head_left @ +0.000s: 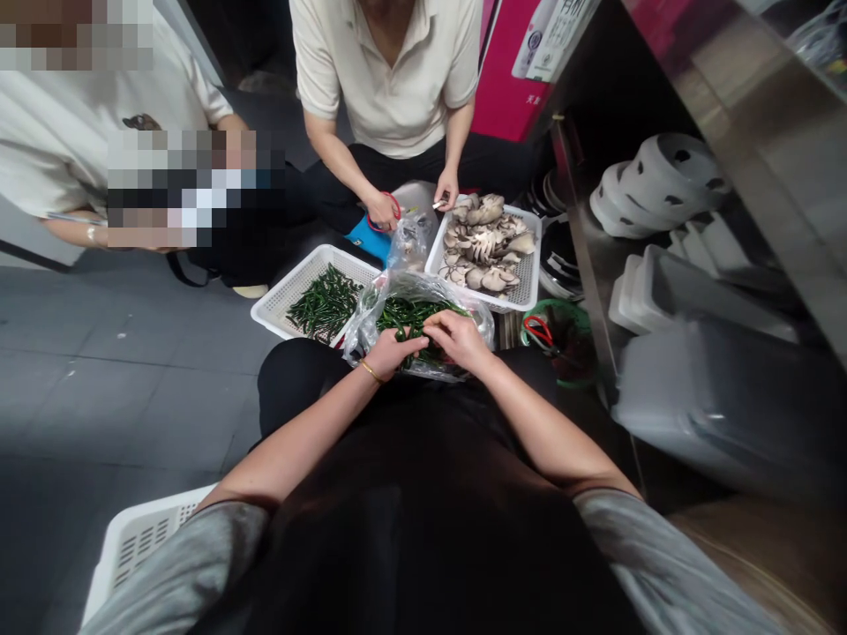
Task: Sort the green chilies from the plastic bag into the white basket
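Observation:
My left hand [390,352] is closed around a few thin green chili peppers [405,335]. The fingertips of my right hand [460,339] meet it, pinched together at the end of a pepper. Both hands are over a clear plastic bag [361,331], spread open in front of my lap, with a heap of green chili peppers [414,310] in it. Left of the bag, a white perforated basket [268,309] contains more green chili peppers [324,302]. My palms hide part of the heap.
Across from me, a person [397,79] handles red scissors [392,212] beside a white basket [533,265] of oyster mushrooms [490,238]. Another person [86,150] sits at left. A green basket [579,375] with red-handled scissors [539,332] and shelved plastic containers [715,406] are on my right.

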Tool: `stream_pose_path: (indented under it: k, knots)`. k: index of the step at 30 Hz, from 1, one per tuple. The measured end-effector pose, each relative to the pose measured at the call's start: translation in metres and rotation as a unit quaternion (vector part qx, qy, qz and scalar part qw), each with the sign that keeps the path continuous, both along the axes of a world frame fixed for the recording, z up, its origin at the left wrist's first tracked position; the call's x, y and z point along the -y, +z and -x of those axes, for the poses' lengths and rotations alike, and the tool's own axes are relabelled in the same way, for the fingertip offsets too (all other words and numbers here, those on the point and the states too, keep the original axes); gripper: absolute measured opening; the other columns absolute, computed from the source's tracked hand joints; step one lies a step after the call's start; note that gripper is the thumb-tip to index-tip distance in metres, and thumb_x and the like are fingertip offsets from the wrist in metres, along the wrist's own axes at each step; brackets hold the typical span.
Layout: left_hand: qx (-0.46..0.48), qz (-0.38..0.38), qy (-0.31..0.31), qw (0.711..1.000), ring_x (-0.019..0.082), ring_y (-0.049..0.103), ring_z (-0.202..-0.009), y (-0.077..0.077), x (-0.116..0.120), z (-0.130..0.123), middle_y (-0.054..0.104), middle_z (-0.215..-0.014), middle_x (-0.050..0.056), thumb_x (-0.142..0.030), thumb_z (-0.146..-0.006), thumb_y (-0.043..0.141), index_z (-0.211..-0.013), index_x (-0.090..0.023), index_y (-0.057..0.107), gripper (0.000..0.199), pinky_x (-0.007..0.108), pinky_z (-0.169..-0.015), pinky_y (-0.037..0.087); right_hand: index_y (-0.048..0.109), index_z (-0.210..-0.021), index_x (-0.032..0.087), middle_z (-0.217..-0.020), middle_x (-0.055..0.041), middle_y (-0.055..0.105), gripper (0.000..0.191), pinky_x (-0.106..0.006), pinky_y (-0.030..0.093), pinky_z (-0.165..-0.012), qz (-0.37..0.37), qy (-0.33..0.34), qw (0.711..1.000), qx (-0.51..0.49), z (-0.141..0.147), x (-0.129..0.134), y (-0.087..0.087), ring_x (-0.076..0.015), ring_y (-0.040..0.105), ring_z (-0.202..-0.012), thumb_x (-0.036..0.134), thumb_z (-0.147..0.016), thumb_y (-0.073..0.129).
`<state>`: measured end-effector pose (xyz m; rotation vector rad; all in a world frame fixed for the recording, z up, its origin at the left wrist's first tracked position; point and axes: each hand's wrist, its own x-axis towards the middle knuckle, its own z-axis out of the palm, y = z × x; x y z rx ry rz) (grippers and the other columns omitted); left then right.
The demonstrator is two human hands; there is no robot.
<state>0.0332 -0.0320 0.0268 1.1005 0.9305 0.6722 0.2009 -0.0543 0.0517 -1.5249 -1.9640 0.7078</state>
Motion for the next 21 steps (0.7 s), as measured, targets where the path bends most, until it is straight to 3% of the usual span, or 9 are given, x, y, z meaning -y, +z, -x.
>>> stream_pose_path:
  k: [2,5,8,10,12,14,16,18,21]
  knots:
    - [-0.011,-0.026,-0.048,0.998,0.007,0.04,-0.047,0.007,-0.005,0.005,0.05,-0.047,-0.003,-0.033,-0.058,0.078,-0.051,-0.013,0.057,0.03,0.021,-0.047,0.029,0.064,-0.085,0.016,-0.084,-0.0067,0.064,0.025,-0.028,0.044,-0.078,0.01,0.081,0.996,0.021,-0.004,0.001,0.01,-0.0167,0.059,-0.082,0.032,-0.092,0.045]
    - [-0.005,-0.004,-0.2,0.98,0.008,0.042,-0.046,0.019,-0.011,0.013,0.053,-0.048,0.0,-0.031,-0.059,0.077,-0.052,-0.013,0.059,0.025,0.022,-0.045,0.029,0.064,-0.081,0.016,-0.077,-0.0039,0.064,0.031,-0.026,0.045,-0.072,0.081,0.184,0.979,-0.017,-0.014,0.007,0.031,-0.0147,0.06,-0.073,0.038,-0.093,0.045]
    - [0.019,0.033,-0.316,0.948,0.011,0.047,-0.048,0.022,-0.011,0.018,0.058,-0.052,0.001,-0.027,-0.057,0.078,-0.061,-0.014,0.064,0.019,0.022,-0.044,0.032,0.066,-0.088,0.016,-0.069,-0.0013,0.063,0.04,-0.024,0.047,-0.064,0.157,0.211,0.962,-0.075,-0.029,0.011,0.043,-0.0124,0.06,-0.062,0.043,-0.095,0.037]
    - [0.051,0.072,-0.286,0.954,0.01,0.046,-0.047,0.017,-0.009,0.02,0.057,-0.054,0.001,-0.028,-0.055,0.079,-0.065,-0.014,0.063,0.024,0.022,-0.043,0.032,0.066,-0.1,0.016,-0.079,-0.0041,0.067,0.038,-0.025,0.048,-0.068,0.151,0.155,0.976,-0.027,-0.04,0.011,0.038,-0.0138,0.063,-0.069,0.04,-0.096,0.037]
    - [0.11,0.117,-0.193,0.968,0.008,0.043,-0.046,0.01,-0.008,0.022,0.053,-0.055,0.0,-0.035,-0.054,0.079,-0.065,-0.014,0.059,0.03,0.021,-0.041,0.03,0.066,-0.109,0.018,-0.097,-0.0086,0.067,0.03,-0.027,0.048,-0.074,0.142,0.095,0.979,0.112,-0.048,0.01,0.021,-0.017,0.064,-0.083,0.033,-0.093,0.046]
    - [0.163,0.14,-0.125,0.969,0.008,0.04,-0.046,0.005,-0.007,0.025,0.047,-0.054,-0.001,-0.039,-0.056,0.078,-0.061,-0.015,0.054,0.034,0.021,-0.04,0.028,0.068,-0.108,0.019,-0.109,-0.0122,0.065,0.026,-0.029,0.048,-0.077,0.171,0.107,0.942,0.269,-0.046,0.013,-0.003,-0.0208,0.064,-0.091,0.024,-0.086,0.054]
    - [0.193,0.146,-0.104,0.965,0.007,0.037,-0.046,0.003,-0.007,0.028,0.041,-0.052,-0.002,-0.039,-0.059,0.076,-0.056,-0.016,0.048,0.037,0.021,-0.04,0.027,0.071,-0.103,0.017,-0.113,-0.0158,0.064,0.025,-0.031,0.048,-0.077,0.217,0.164,0.887,0.373,-0.037,0.017,-0.027,-0.0244,0.064,-0.095,0.016,-0.082,0.056]
    - [0.2,0.162,-0.107,0.96,0.007,0.034,-0.044,0.005,-0.008,0.032,0.036,-0.05,-0.003,-0.039,-0.062,0.074,-0.053,-0.016,0.044,0.039,0.021,-0.039,0.025,0.071,-0.101,0.012,-0.109,-0.0188,0.065,0.026,-0.033,0.049,-0.077,0.243,0.19,0.851,0.425,-0.027,0.019,-0.044,-0.0274,0.064,-0.096,0.011,-0.08,0.056]
    - [0.187,0.173,-0.109,0.961,0.007,0.034,-0.043,0.008,-0.009,0.037,0.04,-0.049,-0.002,-0.04,-0.063,0.072,-0.053,-0.016,0.045,0.037,0.02,-0.037,0.021,0.072,-0.098,0.012,-0.1,-0.0172,0.068,0.024,-0.033,0.049,-0.076,0.245,0.193,0.853,0.418,-0.029,0.012,-0.05,-0.0277,0.065,-0.094,0.011,-0.079,0.058]
